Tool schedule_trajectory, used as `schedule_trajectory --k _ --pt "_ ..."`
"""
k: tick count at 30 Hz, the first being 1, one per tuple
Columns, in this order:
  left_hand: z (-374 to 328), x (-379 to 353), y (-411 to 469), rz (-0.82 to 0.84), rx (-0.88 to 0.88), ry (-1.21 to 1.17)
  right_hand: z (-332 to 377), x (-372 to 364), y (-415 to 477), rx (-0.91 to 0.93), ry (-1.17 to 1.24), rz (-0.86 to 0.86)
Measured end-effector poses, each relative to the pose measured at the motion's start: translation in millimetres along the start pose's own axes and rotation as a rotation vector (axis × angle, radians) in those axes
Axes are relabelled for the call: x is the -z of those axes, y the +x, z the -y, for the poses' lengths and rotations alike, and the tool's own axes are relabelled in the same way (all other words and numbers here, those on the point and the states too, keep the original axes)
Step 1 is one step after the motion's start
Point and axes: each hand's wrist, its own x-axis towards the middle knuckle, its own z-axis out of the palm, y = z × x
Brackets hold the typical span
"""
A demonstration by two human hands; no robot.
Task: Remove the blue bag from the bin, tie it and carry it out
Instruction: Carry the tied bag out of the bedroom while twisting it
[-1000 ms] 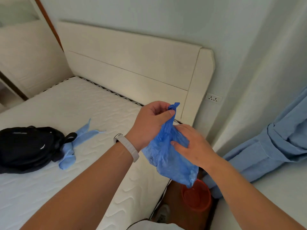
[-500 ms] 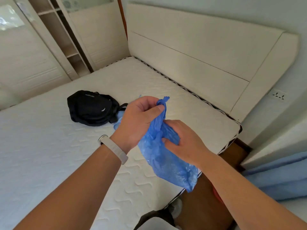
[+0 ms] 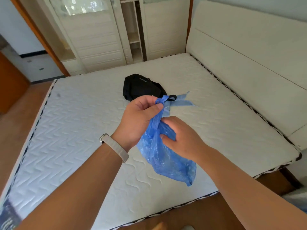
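The blue bag (image 3: 167, 160) is a thin crinkled plastic sack hanging in the air above the mattress. My left hand (image 3: 140, 118) pinches its twisted neck between thumb and fingers, with the bag's top end sticking up past the thumb. My right hand (image 3: 180, 138) grips the bag just below the twist, fingers curled into the plastic. The bag's body sags down and to the right of both hands. No bin is in view.
A bare white quilted mattress (image 3: 83, 130) fills the middle, with a cream headboard (image 3: 249, 52) at right. A black bag (image 3: 141, 86) and a light blue strip (image 3: 181, 102) lie on it. White wardrobes (image 3: 99, 39) stand behind; a doorway (image 3: 21, 52) opens at far left.
The view has swung left, away from the corner with the red bin and blue curtain, toward the wardrobes and doorway. Both hands keep their hold on the bag's neck.
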Motion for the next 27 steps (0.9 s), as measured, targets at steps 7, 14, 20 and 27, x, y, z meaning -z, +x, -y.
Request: schedule_trajectory --k 7,14,20,27 --pt "-12.3 101.5 -47.8 -0.109 -0.008 0.002 77.4 -81.1 19.9 0.065 0.023 0.075" --pt "-30.2 205.0 -100.8 -0.212 -0.030 -0.006 165.1 -161.9 30.9 0.121 0.053 0.090" --pt "-37.8 292.5 -157.2 -0.239 -0.046 0.041 224.8 -233.3 34.1 0.184 0.064 0.171" --pt "-36.4 370.9 -217.6 -0.336 -0.062 0.097 283.1 -308.3 43.8 0.260 0.099 0.300"
